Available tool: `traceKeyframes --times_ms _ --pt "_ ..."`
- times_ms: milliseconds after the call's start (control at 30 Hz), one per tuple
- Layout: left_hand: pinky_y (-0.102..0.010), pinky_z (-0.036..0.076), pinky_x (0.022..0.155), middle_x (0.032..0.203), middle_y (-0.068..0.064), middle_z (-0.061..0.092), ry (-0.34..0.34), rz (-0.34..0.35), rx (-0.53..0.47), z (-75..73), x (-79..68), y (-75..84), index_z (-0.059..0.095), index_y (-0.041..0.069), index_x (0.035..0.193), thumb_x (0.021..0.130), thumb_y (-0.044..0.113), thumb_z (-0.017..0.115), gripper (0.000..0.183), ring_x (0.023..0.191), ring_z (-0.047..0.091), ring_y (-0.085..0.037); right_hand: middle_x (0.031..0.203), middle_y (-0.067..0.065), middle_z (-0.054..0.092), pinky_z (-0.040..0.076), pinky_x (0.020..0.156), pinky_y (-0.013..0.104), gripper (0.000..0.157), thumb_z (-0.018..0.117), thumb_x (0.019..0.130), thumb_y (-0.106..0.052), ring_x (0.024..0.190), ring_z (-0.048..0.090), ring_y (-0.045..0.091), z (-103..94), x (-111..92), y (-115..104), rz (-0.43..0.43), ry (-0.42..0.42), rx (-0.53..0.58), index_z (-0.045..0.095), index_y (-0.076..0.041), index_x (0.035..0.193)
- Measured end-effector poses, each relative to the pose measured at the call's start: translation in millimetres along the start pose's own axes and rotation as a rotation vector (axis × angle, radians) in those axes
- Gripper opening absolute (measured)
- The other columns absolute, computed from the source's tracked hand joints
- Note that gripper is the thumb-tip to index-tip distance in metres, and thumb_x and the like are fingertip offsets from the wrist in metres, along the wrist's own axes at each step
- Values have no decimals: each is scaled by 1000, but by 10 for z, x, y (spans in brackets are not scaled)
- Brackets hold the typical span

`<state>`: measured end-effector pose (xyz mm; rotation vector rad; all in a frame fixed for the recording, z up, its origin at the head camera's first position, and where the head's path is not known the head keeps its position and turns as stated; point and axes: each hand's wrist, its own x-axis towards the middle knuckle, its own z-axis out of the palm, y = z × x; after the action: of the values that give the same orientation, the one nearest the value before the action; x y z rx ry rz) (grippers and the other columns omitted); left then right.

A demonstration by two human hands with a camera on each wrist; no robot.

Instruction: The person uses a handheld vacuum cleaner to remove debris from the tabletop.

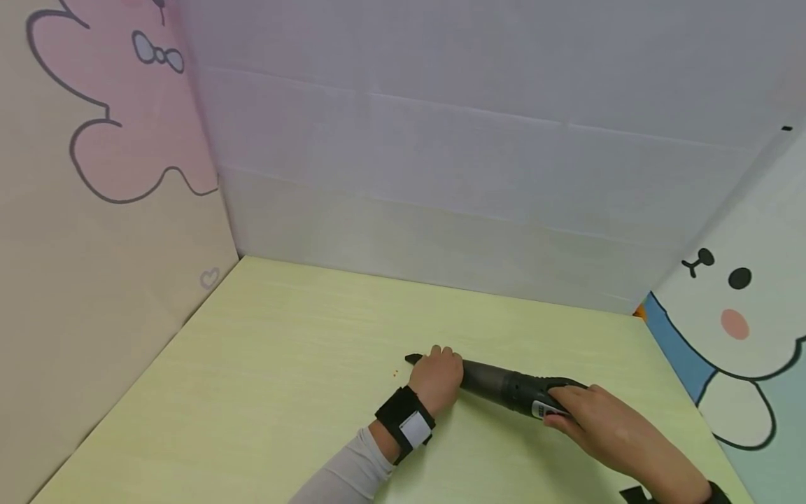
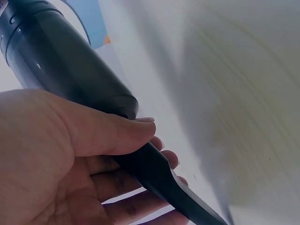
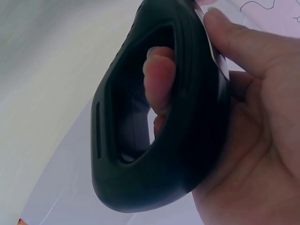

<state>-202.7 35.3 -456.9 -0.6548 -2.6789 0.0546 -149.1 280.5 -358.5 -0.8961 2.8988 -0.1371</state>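
Observation:
A black handheld vacuum cleaner point(image 1: 491, 383) with a smoky, see-through front barrel slants across the yellow table. My left hand point(image 1: 439, 378) grips its narrow black nozzle point(image 2: 157, 173) where that meets the barrel; in the left wrist view the thumb lies on top and the fingers curl beneath. The nozzle's tip point(image 1: 412, 359) pokes out left of the hand, close over the table. At the other end, my right hand point(image 1: 604, 423) holds the looped handle point(image 3: 140, 192), fingers passing through its opening. A few tiny orange-red crumbs point(image 1: 395, 373) lie just below and left of the tip.
The pale yellow tabletop point(image 1: 264, 336) is bounded by a plain whitish back wall point(image 1: 441, 161) and cartoon-printed panels on the left point(image 1: 113, 294) and right point(image 1: 737, 413). A black strap point(image 1: 636, 493) shows at the lower right, by the right wrist.

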Motion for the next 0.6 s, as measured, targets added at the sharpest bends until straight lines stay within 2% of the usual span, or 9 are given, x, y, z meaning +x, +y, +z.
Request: traceKeyframes --times_ms 100,233,367,600 --pt "-25 47 48 70 -2 54 2 -5 2 10 0 2 64 12 78 81 22 67 10 66 52 -16 76 -16 49 42 61 35 39 50 88 -52 61 43 0 -5 5 -4 12 -10 8 59 -16 98" --pt "-26 48 49 70 -2 54 -3 -14 -5 18 -13 13 65 12 78 81 21 67 9 66 52 -16 73 -17 46 40 60 34 30 51 89 -49 59 41 0 -7 -1 0 -4 -15 20 57 -19 93" --pt "-24 45 42 67 -1 53 15 -7 7 -13 -43 48 65 13 76 81 21 67 9 63 51 -14 73 -18 47 41 59 34 30 51 89 -48 60 42 -2 -15 -44 13 -17 -5 18 57 -19 94" --pt "-20 39 36 64 1 52 30 9 41 -161 -120 112 64 14 74 80 23 67 11 59 49 -12 87 -11 60 47 64 36 38 59 85 -46 72 55 6 -63 -110 -7 62 -33 18 62 -14 105"
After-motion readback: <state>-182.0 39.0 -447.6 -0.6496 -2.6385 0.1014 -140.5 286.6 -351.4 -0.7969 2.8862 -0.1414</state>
